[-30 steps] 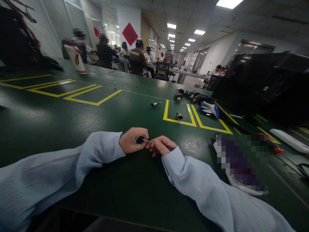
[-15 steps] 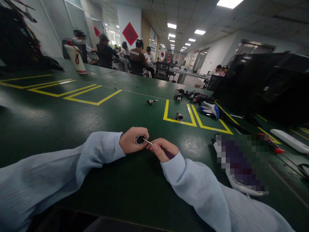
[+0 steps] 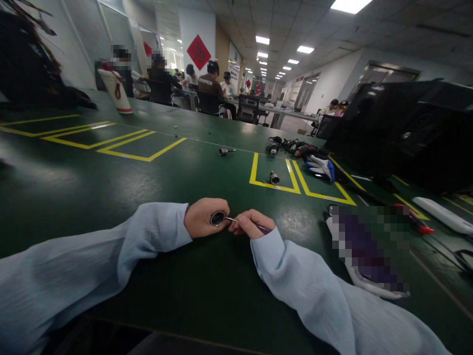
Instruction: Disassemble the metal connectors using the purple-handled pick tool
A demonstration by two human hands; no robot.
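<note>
In the head view my left hand (image 3: 201, 218) is closed round a hollow metal cylinder (image 3: 218, 218), its round open end facing me. My right hand (image 3: 252, 223) pinches a screwdriver (image 3: 265, 230) with a thin metal shaft and a purple handle, partly hidden by the fingers. The shaft reaches left to the cylinder's rim; I cannot tell whether its tip is inside. Both hands are just above the green table (image 3: 207, 281). Beyond them lies a similar metal part with a thin stem (image 3: 223, 152). Another metal part (image 3: 274, 178) rests inside a yellow taped frame.
Work gloves (image 3: 320, 168) and a heap of dark metal parts and cables (image 3: 286, 146) lie at the back right. A blurred-out object with a white edge (image 3: 353, 276) is near my right forearm. A white cup (image 3: 115, 92) stands back left. Several people sit at far tables.
The stemmed metal part on the table has shifted slightly left and away. My right hand has turned a little; the screwdriver shaft lies flatter, with more of its purple handle showing.
</note>
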